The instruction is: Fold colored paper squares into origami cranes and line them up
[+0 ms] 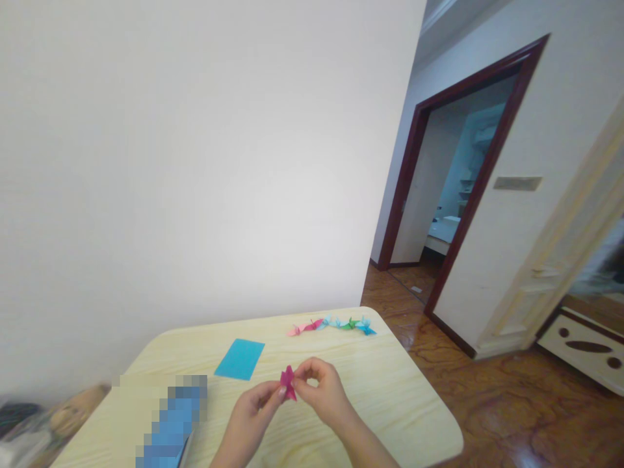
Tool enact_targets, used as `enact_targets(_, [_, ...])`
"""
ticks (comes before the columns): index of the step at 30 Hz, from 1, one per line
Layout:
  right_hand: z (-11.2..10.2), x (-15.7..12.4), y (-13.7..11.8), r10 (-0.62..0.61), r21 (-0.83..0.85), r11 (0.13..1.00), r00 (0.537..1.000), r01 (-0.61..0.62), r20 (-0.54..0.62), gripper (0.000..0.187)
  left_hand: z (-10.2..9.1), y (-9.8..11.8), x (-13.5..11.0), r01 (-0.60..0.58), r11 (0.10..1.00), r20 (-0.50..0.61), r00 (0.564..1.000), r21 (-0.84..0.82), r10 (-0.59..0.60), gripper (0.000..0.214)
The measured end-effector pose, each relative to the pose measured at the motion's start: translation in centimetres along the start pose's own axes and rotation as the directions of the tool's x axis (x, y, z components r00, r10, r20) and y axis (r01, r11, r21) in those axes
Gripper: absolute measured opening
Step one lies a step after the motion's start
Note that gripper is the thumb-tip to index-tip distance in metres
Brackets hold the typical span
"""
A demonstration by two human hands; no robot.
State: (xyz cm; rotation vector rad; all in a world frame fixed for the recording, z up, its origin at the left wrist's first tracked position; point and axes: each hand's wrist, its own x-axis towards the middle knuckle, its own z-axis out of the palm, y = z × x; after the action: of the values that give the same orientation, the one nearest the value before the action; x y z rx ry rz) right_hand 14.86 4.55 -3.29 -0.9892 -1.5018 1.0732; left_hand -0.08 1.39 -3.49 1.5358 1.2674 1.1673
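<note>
- Magenta folded origami paper (288, 383): light, easily crushed, best held by its folded edges.
- Left hand (248, 416), right hand (324, 393) both pinching it, above the counter (390, 396).
- Blue paper sheet (239, 359) nearby; paper crane chain (331, 326) farther off.

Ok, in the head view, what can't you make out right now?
Magenta folded paper: folds hidden by left hand and right hand.
Blue object at the table's near side: pixelated, cut off by the bottom edge.
Paper cranes: too small for fold detail.
Items lower left: blurred, cut off by the corner.
</note>
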Motion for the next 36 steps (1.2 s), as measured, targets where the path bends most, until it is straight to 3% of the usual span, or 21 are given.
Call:
enact_targets(4, [0.1,-0.1,-0.4,-0.022,0.048,0.999,0.997,0.019,0.071,0.006,0.0,-0.1,0.0,-0.049,0.982,-0.102,0.992,0.181,0.068,0.025])
enact_targets(7, [0.1,-0.1,-0.7,-0.005,0.025,1.0,0.997,0.003,0.075,0.007,0.1,0.0,-0.1,-0.072,0.974,-0.107,0.989,0.216,0.097,0.024])
enact_targets(11, [0.0,-0.1,-0.9,-0.004,-0.043,0.999,0.998,0.006,0.057,0.002,0.2,0.0,-0.1,-0.056,0.986,-0.056,0.996,0.159,0.066,0.025])
enact_targets(16, [0.1,-0.1,-0.8,-0.028,-0.005,1.0,0.998,0.029,0.051,0.005,0.3,-0.3,0.1,0.007,1.0,0.005,1.0,-0.017,-0.007,0.032])
enact_targets(21, [0.2,0.0,-0.2,-0.069,0.091,0.994,0.997,0.067,0.017,0.006,0.3,0.3,0.2,0.085,0.993,-0.038,0.995,-0.082,-0.088,0.043])
enact_targets(25, [0.2,-0.1,0.1,-0.093,0.187,0.977,0.995,0.098,-0.035,0.009,0.8,0.7,0.1,0.083,0.991,-0.077,0.993,-0.102,-0.091,0.047])
enact_targets(30, [0.2,-0.6,-0.8,-0.192,-0.029,0.981,0.964,0.19,-0.183,0.009,1.4,1.2,0.0,0.071,0.993,-0.117,0.99,-0.094,-0.082,0.046])
enact_targets(36, [0.1,-0.8,-1.4,-0.194,-0.07,0.98,0.961,0.184,-0.199,0.011,1.4,1.1,-0.4,0.021,0.998,-0.115,0.993,-0.053,-0.027,0.037])
